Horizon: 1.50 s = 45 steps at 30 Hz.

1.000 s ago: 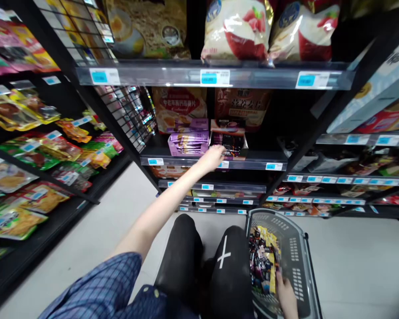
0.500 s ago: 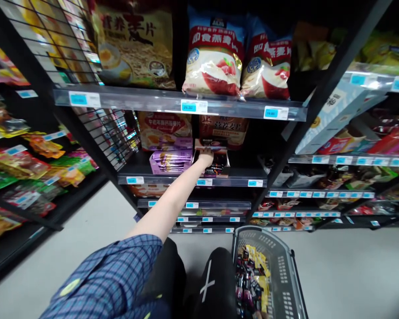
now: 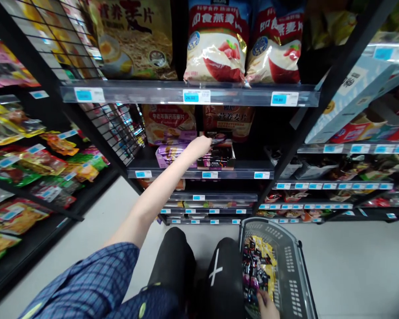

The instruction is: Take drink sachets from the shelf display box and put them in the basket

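Note:
My left hand [image 3: 201, 145] reaches to the lower cereal shelf, fingers closed on a dark shiny packet [image 3: 218, 141]. It is over an open display box [image 3: 216, 160] of similar dark packets; the fingertips are partly hidden. Just left of that box stands a purple box [image 3: 171, 153] of purple packets. Low on the right, my right hand [image 3: 267, 305] is inside a grey shopping basket [image 3: 294, 270]. Its fingers are bent together against dark and yellow small packets [image 3: 254, 261], and what they grip is too small to make out.
Large oatmeal bags [image 3: 216, 44] stand above a clear-fronted shelf edge [image 3: 239, 95]. Behind the small boxes are more cereal bags [image 3: 228, 122]. A wire mesh panel [image 3: 115, 133] and snack racks [image 3: 16, 164] are on the left. My knees [image 3: 173, 257] are beside the basket.
My left hand has lifted slightly off the display box, with a dark packet now showing at its fingers. My right hand has come further into view in the basket. The camera view has shifted slightly.

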Each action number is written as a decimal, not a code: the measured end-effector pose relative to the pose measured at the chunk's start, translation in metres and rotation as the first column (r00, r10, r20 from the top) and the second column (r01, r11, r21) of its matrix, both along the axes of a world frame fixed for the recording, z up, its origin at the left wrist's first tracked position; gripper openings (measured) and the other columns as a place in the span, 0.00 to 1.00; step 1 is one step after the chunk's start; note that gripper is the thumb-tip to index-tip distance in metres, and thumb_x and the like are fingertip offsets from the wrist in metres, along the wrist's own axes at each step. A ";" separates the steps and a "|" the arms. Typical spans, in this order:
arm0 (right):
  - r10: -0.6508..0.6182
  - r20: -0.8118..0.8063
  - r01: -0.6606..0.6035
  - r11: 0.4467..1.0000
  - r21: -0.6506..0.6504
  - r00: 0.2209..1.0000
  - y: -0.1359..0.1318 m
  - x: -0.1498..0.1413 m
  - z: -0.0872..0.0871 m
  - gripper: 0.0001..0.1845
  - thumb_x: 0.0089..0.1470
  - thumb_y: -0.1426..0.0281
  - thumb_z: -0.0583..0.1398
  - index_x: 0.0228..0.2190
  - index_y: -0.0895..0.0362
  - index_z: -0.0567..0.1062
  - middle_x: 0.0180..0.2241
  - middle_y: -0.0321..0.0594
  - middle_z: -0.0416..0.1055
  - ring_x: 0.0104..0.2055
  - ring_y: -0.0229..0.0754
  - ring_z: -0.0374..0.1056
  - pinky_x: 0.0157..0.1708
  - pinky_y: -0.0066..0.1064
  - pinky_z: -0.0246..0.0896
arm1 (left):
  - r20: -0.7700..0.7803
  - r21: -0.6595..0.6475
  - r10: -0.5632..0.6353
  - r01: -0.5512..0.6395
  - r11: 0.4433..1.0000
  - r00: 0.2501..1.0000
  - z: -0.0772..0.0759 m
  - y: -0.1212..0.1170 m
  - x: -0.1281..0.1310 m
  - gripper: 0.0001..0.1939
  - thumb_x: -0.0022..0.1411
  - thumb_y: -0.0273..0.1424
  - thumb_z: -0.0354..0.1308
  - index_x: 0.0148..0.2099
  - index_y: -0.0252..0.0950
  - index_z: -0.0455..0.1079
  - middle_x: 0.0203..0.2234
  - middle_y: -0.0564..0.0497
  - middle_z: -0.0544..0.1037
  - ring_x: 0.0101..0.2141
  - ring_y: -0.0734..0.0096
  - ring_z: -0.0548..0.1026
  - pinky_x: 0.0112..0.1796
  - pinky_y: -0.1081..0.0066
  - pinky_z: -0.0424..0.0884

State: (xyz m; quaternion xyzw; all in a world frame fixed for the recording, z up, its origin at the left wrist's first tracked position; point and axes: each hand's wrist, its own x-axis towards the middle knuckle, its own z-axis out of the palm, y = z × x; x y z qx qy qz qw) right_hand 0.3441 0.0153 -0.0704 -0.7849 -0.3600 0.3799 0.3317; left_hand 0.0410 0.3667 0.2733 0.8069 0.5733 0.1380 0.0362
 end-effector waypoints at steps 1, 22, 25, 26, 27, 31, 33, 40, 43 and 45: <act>0.010 -0.032 -0.010 1.000 0.015 0.999 0.008 0.000 0.004 0.13 0.29 0.54 0.56 0.16 0.48 0.73 0.20 0.40 0.74 0.29 0.59 0.73 0.34 0.48 0.68 | 0.053 -0.020 -0.003 0.004 1.000 0.999 -0.001 -0.022 -0.004 0.12 0.64 0.28 0.48 0.46 0.25 0.64 0.37 0.38 0.76 0.39 0.62 0.77 0.41 0.65 0.71; 0.511 -0.321 -0.296 0.795 0.530 0.797 0.101 -0.111 0.251 0.15 0.52 0.61 0.60 0.21 0.57 0.67 0.19 0.30 0.58 0.22 0.32 0.52 0.22 0.25 0.48 | 0.761 -0.581 0.630 0.593 0.558 0.152 -0.098 -0.317 0.046 0.16 0.54 0.35 0.62 0.42 0.35 0.62 0.30 0.51 0.78 0.28 0.69 0.78 0.33 0.67 0.76; 0.492 -0.358 -0.267 0.811 0.521 0.794 0.102 -0.114 0.247 0.16 0.51 0.60 0.60 0.19 0.57 0.66 0.18 0.30 0.57 0.21 0.31 0.50 0.21 0.25 0.47 | 0.737 -0.572 0.660 0.656 0.493 0.146 -0.103 -0.325 0.044 0.17 0.52 0.33 0.64 0.42 0.34 0.63 0.32 0.49 0.78 0.29 0.68 0.78 0.33 0.67 0.76; 0.491 -0.368 -0.267 0.815 0.514 0.790 0.102 -0.114 0.245 0.17 0.51 0.60 0.60 0.19 0.57 0.66 0.18 0.30 0.57 0.20 0.31 0.49 0.21 0.25 0.46 | 0.732 -0.576 0.667 0.649 0.497 0.140 -0.104 -0.327 0.044 0.16 0.53 0.33 0.63 0.41 0.33 0.63 0.32 0.49 0.78 0.29 0.68 0.78 0.32 0.67 0.76; 0.489 -0.377 -0.266 0.819 0.508 0.787 0.103 -0.115 0.244 0.17 0.51 0.60 0.60 0.19 0.57 0.66 0.18 0.29 0.56 0.20 0.31 0.49 0.21 0.25 0.46 | 0.727 -0.581 0.674 0.640 0.504 0.129 -0.105 -0.329 0.045 0.15 0.53 0.33 0.63 0.41 0.33 0.64 0.32 0.48 0.78 0.29 0.68 0.78 0.32 0.67 0.76; 0.487 -0.383 -0.275 0.828 0.489 0.785 0.103 -0.117 0.239 0.16 0.51 0.60 0.60 0.20 0.57 0.66 0.19 0.30 0.56 0.21 0.31 0.49 0.21 0.25 0.46 | 0.716 -0.583 0.691 0.631 0.511 0.102 -0.103 -0.332 0.047 0.15 0.53 0.32 0.63 0.41 0.33 0.64 0.33 0.48 0.77 0.28 0.68 0.78 0.31 0.67 0.76; 0.485 -0.366 -0.286 0.830 0.479 0.794 0.103 -0.117 0.238 0.16 0.51 0.60 0.59 0.20 0.57 0.66 0.18 0.29 0.55 0.21 0.31 0.49 0.22 0.25 0.46 | 0.710 -0.585 0.696 0.637 0.503 0.103 -0.101 -0.332 0.046 0.15 0.53 0.32 0.63 0.41 0.33 0.64 0.34 0.48 0.77 0.28 0.68 0.78 0.31 0.67 0.76; 0.484 -0.345 -0.290 0.826 0.483 0.804 0.102 -0.115 0.236 0.16 0.51 0.59 0.59 0.21 0.57 0.67 0.19 0.30 0.57 0.21 0.32 0.50 0.22 0.26 0.46 | 0.718 -0.593 0.683 0.631 0.500 0.135 -0.100 -0.333 0.044 0.15 0.54 0.32 0.62 0.41 0.32 0.64 0.35 0.47 0.77 0.29 0.67 0.78 0.32 0.67 0.76; 0.488 -0.344 -0.293 0.823 0.487 0.802 0.103 -0.114 0.235 0.16 0.52 0.59 0.60 0.21 0.57 0.67 0.19 0.30 0.58 0.21 0.33 0.51 0.22 0.27 0.48 | 0.717 -0.592 0.683 0.637 0.494 0.136 -0.100 -0.333 0.044 0.15 0.55 0.32 0.62 0.42 0.33 0.64 0.36 0.47 0.77 0.29 0.67 0.78 0.32 0.66 0.76; 0.490 -0.351 -0.289 0.822 0.491 0.798 0.103 -0.114 0.235 0.16 0.52 0.58 0.59 0.21 0.56 0.67 0.19 0.31 0.58 0.22 0.33 0.51 0.23 0.27 0.49 | 0.724 -0.587 0.677 0.636 0.500 0.136 -0.100 -0.332 0.044 0.14 0.55 0.32 0.61 0.42 0.32 0.64 0.35 0.48 0.77 0.29 0.68 0.78 0.32 0.66 0.76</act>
